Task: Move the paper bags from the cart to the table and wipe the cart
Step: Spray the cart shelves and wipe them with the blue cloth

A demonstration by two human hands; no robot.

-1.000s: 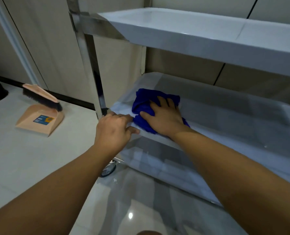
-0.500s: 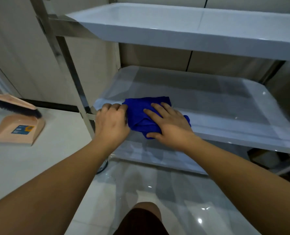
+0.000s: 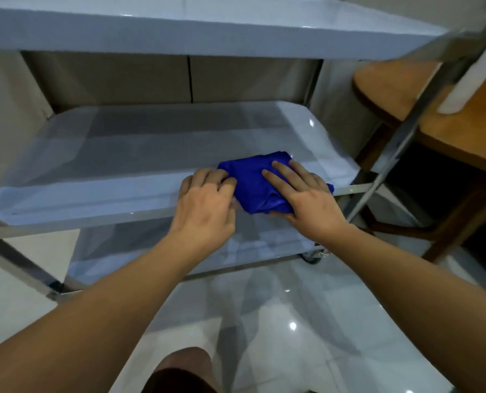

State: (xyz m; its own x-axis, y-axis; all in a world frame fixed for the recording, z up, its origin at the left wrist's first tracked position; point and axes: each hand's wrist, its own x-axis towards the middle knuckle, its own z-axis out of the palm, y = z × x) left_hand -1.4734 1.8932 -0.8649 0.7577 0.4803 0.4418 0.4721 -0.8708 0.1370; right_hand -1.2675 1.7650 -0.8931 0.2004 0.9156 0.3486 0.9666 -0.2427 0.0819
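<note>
Right hand (image 3: pixel 307 202) presses spread fingers flat on crumpled blue cloth (image 3: pixel 257 184) to scrub the white plastic middle cart shelf (image 3: pixel 122 154), left hand (image 3: pixel 204 202) fingers curled, pinching cloth's edge to bunch it.

Crumpled blue cloth (image 3: pixel 257 184) at the near right edge of the white cart's middle shelf (image 3: pixel 99 177), right hand (image 3: pixel 307 199) pressing flat on it, left hand (image 3: pixel 204 205) curled, gripping its left edge, round wooden bench (image 3: pixel 449 117) far right, glossy tiled floor (image 3: pixel 307 336) below.
</note>
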